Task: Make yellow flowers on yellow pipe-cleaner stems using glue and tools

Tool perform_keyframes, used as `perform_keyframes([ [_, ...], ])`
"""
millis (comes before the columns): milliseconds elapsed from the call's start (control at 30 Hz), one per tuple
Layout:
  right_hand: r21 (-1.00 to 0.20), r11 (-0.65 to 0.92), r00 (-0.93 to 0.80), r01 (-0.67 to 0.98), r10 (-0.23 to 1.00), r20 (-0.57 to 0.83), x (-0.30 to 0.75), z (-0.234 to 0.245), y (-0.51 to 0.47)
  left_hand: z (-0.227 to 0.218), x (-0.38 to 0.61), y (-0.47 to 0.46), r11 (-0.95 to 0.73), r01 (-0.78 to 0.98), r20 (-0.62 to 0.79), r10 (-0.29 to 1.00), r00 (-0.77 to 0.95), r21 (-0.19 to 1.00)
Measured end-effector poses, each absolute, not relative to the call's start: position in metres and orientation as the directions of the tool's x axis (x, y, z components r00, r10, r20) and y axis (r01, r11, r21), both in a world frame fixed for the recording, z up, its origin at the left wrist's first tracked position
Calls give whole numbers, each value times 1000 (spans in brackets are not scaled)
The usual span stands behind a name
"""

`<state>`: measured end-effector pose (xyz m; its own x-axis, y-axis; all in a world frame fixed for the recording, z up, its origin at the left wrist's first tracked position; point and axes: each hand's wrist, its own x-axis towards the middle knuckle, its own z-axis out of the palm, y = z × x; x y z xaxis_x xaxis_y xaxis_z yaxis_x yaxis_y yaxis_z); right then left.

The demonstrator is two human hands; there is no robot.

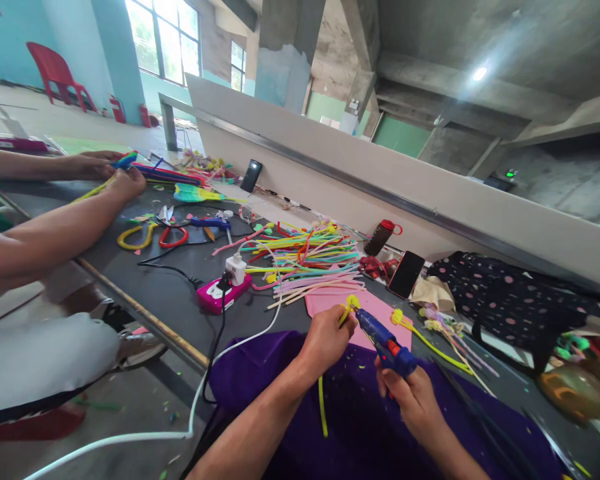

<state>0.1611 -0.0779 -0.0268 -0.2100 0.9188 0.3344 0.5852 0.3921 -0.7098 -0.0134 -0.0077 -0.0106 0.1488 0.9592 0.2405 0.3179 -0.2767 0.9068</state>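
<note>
Left fingers (336,320) are pinching a yellow flower (353,303) (likely light, bendable; best stem-held); right fingers (395,385), four o'clock, are gripping a glue gun (376,328).

From where I stand: ceiling (430,33), bare concrete, with a lit lamp (479,73). Left wall (20,40), light blue; gridded window (173,40) nearby (daylight enters here). Red chair (49,63) stands on pale floor (10,92).

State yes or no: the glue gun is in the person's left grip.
No; the right grip holds the blue glue gun, while the left grip holds a yellow stem.
</note>
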Motion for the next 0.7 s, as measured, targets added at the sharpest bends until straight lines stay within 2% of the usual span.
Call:
perform_keyframes([
  [333,-672,392,-242,628,919,311,162,-27,-77,-12,-14,-7,-271,335,234,961,147,902],
  [700,-683,389,-233,619,921,314,164,-29,-76,-11,-14,-7,-264,338,227,963,146,903],
])
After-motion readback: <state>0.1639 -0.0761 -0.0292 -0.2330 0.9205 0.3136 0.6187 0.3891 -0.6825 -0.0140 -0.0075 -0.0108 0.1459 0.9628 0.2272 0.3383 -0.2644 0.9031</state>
